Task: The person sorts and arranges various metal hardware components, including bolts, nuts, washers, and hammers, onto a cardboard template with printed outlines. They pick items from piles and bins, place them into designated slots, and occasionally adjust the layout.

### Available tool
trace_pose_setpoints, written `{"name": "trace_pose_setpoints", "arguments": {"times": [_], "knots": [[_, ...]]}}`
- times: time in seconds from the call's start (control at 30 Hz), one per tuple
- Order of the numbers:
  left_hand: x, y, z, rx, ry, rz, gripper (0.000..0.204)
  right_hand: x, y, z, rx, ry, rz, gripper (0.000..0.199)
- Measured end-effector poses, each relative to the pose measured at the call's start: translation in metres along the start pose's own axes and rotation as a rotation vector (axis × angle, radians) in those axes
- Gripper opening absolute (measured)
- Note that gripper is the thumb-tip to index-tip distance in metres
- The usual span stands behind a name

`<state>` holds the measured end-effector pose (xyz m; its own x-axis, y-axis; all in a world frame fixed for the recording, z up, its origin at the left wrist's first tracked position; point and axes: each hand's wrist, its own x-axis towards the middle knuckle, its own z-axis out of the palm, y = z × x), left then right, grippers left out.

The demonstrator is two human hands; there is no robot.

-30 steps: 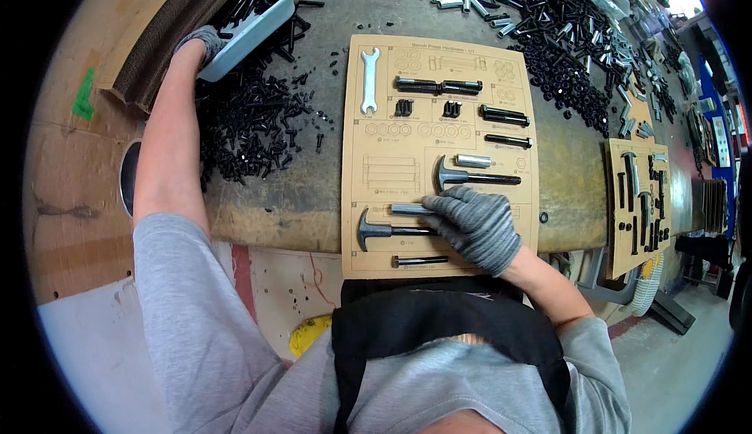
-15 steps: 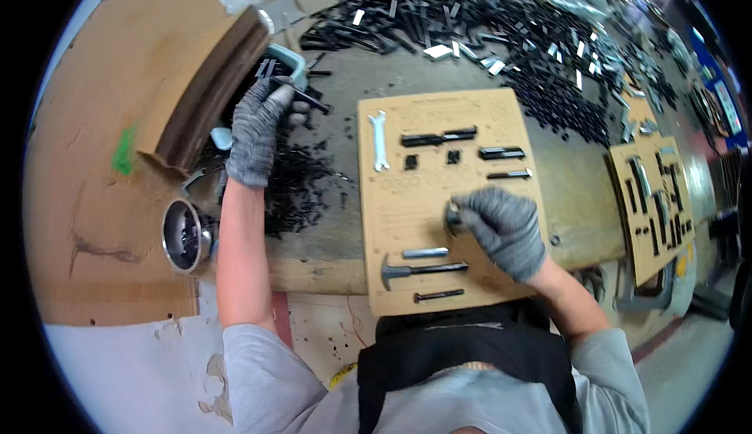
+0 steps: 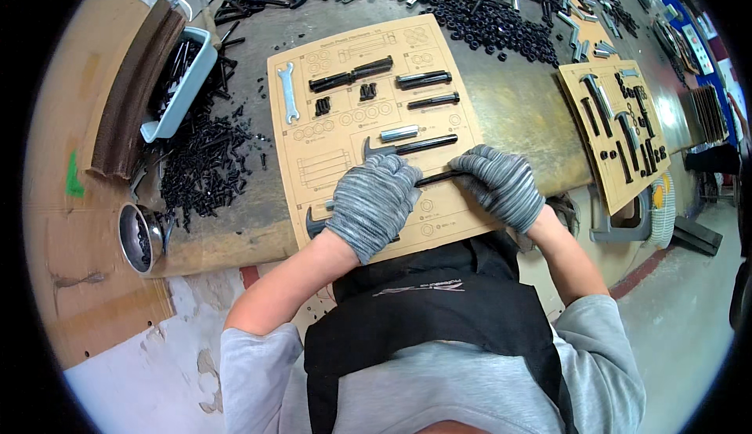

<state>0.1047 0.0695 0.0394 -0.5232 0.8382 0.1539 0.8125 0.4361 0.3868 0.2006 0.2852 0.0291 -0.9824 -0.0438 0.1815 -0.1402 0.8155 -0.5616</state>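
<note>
Both my hands wear grey knit gloves and meet over a tan printed cardboard sheet [image 3: 462, 211]. A slim black rod [image 3: 439, 178], likely a bolt, spans between them. My left hand [image 3: 374, 203] has its fingers closed at one end of it, and my right hand [image 3: 501, 186] pinches the other. Just above lie a silver tube [image 3: 399, 132] and a black hammer-headed bolt [image 3: 427, 144]. Another hammer-headed bolt [image 3: 315, 222] is partly covered by my left hand. Higher on the sheet sit a wrench [image 3: 289, 93], black bolts [image 3: 350, 74] and small black screws [image 3: 323, 106].
A light blue bin [image 3: 184, 81] of dark parts stands left, beside a pile of small black screws [image 3: 207, 164] and a metal bowl [image 3: 139, 238]. Loose nuts [image 3: 501, 30] and bolts heap along the back. To the right lies another filled sheet [image 3: 619, 128].
My left hand has come from the blue bin to the sheet, beside my right. A silver tube and a hammer-headed bolt now lie mid-sheet. The view has shifted.
</note>
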Motion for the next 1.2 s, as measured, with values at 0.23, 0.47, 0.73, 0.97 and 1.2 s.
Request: {"name": "trace_pose_setpoints", "arguments": {"times": [0.23, 0.47, 0.73, 0.97, 1.2], "knots": [[-0.003, 0.001, 0.011, 0.145, -0.096, -0.031, 0.016, -0.008, 0.005, 0.001, -0.092, 0.001, 0.053, 0.025], [-0.008, -0.001, -0.008, 0.056, -0.027, -0.073, 0.023, -0.005, -0.001, 0.001, -0.097, 0.070, 0.028, 0.024], [-0.069, -0.087, -0.053, -0.150, 0.387, -0.463, 0.013, 0.025, -0.036, 0.012, -0.030, 0.029, -0.141, 0.015], [-0.116, -0.085, -0.041, -0.368, 0.349, -0.715, 0.015, 0.064, -0.079, 0.058, -0.069, -0.211, -0.326, 0.014], [-0.153, -0.108, -0.038, -0.271, 0.430, -0.700, 0.021, 0.071, -0.098, 0.067, -0.139, -0.232, -0.329, 0.013]]}}
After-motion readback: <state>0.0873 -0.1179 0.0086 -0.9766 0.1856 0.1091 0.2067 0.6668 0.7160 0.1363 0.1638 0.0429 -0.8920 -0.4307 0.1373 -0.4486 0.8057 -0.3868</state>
